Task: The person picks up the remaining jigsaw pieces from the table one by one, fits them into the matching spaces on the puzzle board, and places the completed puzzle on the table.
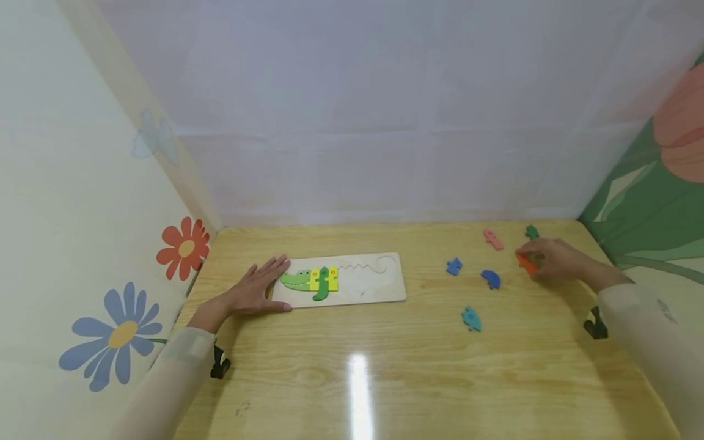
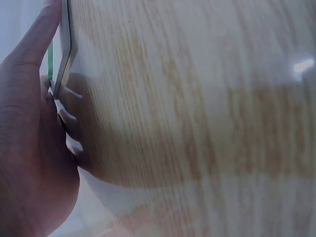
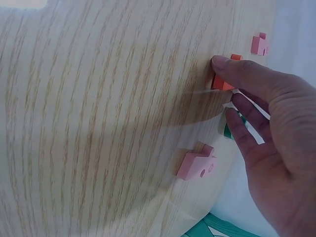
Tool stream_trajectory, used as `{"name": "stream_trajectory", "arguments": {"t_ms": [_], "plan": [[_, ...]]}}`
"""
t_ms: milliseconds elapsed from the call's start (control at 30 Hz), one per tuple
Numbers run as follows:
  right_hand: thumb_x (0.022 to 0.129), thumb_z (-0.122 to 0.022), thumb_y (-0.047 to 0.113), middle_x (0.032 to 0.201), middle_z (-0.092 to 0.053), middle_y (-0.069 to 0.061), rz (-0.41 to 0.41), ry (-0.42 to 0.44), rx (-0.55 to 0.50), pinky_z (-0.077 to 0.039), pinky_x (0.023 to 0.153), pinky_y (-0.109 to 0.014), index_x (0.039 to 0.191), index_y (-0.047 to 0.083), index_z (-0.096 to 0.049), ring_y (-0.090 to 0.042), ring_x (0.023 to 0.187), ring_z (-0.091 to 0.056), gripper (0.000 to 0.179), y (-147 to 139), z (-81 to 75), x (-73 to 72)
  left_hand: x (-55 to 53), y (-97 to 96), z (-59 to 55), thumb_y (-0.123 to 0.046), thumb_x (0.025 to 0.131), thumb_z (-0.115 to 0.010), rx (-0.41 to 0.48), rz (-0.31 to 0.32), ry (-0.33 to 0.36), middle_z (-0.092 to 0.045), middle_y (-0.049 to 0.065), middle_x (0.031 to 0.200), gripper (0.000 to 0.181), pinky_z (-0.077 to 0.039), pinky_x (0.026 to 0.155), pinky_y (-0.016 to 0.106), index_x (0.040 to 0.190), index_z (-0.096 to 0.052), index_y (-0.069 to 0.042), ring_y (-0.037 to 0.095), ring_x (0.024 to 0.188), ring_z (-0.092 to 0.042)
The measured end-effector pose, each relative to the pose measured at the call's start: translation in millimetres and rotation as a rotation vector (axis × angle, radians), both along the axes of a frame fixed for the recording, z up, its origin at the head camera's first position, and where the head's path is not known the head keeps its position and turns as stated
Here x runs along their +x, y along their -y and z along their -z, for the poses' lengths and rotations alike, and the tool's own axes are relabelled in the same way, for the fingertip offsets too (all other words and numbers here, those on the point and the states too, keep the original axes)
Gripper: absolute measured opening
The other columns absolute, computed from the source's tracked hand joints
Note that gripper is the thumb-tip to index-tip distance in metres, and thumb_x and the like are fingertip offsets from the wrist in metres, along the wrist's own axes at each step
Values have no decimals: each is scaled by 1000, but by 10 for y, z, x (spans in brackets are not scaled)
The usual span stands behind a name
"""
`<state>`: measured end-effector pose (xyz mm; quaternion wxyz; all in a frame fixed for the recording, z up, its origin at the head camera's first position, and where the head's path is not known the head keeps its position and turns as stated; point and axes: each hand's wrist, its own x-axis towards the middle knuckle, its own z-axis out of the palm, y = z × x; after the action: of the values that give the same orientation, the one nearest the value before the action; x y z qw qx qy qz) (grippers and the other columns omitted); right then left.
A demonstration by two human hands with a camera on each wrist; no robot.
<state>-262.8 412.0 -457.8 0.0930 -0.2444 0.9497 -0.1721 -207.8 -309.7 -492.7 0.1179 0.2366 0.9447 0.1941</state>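
A crocodile puzzle board [image 1: 371, 287] lies on the table, with a green head piece [image 1: 297, 280], two yellow pieces and a green leg piece [image 1: 321, 296] set in its left part. My left hand [image 1: 253, 292] rests at the board's left end, fingers spread along the top corner and thumb at the bottom edge. Over at the right, my right hand [image 1: 555, 261] pinches an orange puzzle piece [image 3: 224, 79] between thumb and fingers, at the tabletop. Close by are a green piece [image 1: 531, 232] and a pink piece [image 1: 493, 239]. Another pink piece [image 3: 197, 165] shows in the right wrist view.
Between the board and my right hand lie a blue piece [image 1: 454, 266], a darker blue curved piece [image 1: 491, 279] and a teal piece [image 1: 471, 319]. A pale cloth wall [image 1: 385, 122] stands behind the wooden table [image 1: 308, 366], with flower-printed walls at both sides.
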Motion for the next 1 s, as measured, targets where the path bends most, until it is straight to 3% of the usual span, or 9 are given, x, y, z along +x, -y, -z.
{"name": "stream_trajectory", "arguments": {"t_ms": [167,567,767,1000], "plan": [[74,-94,5,127,-68,-31,-20,-19,-3,-56,95,-63,129,-10,-68,-52,113,-66,63,8,4,9,-1,-5,26,-61,88,-78,34,5,-12,-14,23,175,113,-2,122,77,168,-23,-2,49,161,-9],[72,-95,8,125,-66,-30,-10,4,16,-57,93,-61,130,-13,-66,-47,108,-67,68,68,1,-20,-32,16,66,-61,88,-77,7,-19,5,-12,19,177,113,2,125,72,169,-21,-6,45,162,-6],[72,-95,9,123,-67,-31,33,24,-7,-56,95,-62,129,-14,-65,-49,109,-67,69,108,8,-19,-92,91,229,-65,87,-76,3,-32,10,-9,12,179,114,4,126,69,171,-19,-13,39,164,-3],[71,-94,12,119,-69,-30,80,24,-37,-55,95,-62,128,-15,-64,-47,108,-67,71,139,30,-9,-45,85,214,-66,89,-75,27,-23,-18,-11,14,178,113,3,125,72,171,-19,-13,41,164,-5]]}}
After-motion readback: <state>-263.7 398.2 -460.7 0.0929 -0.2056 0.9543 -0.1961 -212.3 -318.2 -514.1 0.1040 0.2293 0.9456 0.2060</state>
